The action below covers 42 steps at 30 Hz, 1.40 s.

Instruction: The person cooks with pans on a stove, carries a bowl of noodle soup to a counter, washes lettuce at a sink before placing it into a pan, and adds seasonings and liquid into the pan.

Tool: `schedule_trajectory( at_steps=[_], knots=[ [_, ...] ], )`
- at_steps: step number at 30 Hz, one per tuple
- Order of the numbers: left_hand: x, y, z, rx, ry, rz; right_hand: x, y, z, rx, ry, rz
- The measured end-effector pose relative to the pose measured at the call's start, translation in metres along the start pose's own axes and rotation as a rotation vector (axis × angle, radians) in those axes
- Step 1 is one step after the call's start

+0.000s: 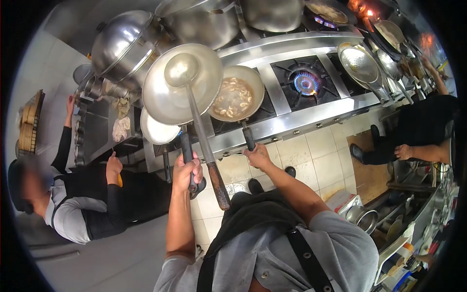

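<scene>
My left hand [187, 171] is closed around the dark handle of a frying pan [158, 100], raised above the stove. A ladle [181, 69] rests with its bowl in this pan. Its long handle crosses the rim and runs past my left hand, its worn, brownish end hanging free. My right hand [259, 157] grips the black handle of a second frying pan [256, 82] over the stove. Brown liquid with several pale, curved pieces of food [237, 95] lies in it. Partly hidden below the left pan is another pan [154, 131] with a white inside.
A lit gas burner [306, 83] burns to the right. Stacked pans [359, 63] sit beyond it. Large steel pots [197, 22] line the back. A co-worker [73, 209] stands at left, another person [418, 126] at right. Shelves with a steel pot [362, 219] are behind.
</scene>
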<state>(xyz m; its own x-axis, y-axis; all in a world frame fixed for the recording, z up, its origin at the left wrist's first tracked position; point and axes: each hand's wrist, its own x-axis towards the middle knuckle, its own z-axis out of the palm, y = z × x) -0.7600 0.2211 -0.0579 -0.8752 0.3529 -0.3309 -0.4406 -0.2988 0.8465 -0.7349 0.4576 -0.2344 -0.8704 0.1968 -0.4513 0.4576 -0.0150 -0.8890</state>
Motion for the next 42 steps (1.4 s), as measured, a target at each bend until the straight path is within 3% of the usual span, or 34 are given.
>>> schedule_trajectory(
  at_steps=[9, 17, 21, 25, 26, 27, 30, 33, 35, 39, 40, 42],
  knots=[
    [0.002, 0.001, 0.011, 0.022, 0.014, -0.003, -0.01, -0.022, 0.003, 0.124, -0.182, 0.039],
    [0.025, -0.015, 0.048, 0.053, -0.039, -0.056, -0.011, 0.003, -0.017, 0.404, -0.406, 0.241],
    [0.044, -0.033, 0.077, 0.055, -0.131, -0.089, -0.004, 0.026, -0.022, 0.766, -0.574, 0.327],
    [0.071, -0.062, 0.115, 0.049, -0.223, -0.131, -0.029, -0.003, -0.049, 0.868, -0.611, 0.217],
    [0.079, -0.072, 0.125, 0.036, -0.247, -0.149, -0.024, 0.006, -0.052, 0.861, -0.615, 0.281],
    [0.087, -0.083, 0.136, 0.07, -0.232, -0.16, -0.014, 0.023, -0.056, 0.861, -0.568, 0.361],
    [0.115, -0.121, 0.169, 0.13, -0.305, -0.158, -0.02, 0.028, -0.087, 0.893, -0.553, 0.286],
    [0.141, -0.161, 0.204, 0.115, -0.346, -0.217, -0.03, 0.045, -0.134, 0.727, -0.33, 0.255],
    [0.161, -0.19, 0.221, 0.055, -0.374, -0.259, -0.016, 0.097, -0.176, 0.78, -0.256, 0.29],
    [0.199, -0.236, 0.251, 0.013, -0.4, -0.334, -0.047, 0.099, -0.255, 0.689, 0.086, 0.266],
    [0.205, -0.243, 0.258, 0.02, -0.393, -0.356, -0.031, 0.151, -0.275, 0.684, 0.102, 0.279],
    [0.217, -0.262, 0.269, 0.005, -0.385, -0.378, -0.018, 0.172, -0.294, 0.611, 0.244, 0.304]
  ],
)
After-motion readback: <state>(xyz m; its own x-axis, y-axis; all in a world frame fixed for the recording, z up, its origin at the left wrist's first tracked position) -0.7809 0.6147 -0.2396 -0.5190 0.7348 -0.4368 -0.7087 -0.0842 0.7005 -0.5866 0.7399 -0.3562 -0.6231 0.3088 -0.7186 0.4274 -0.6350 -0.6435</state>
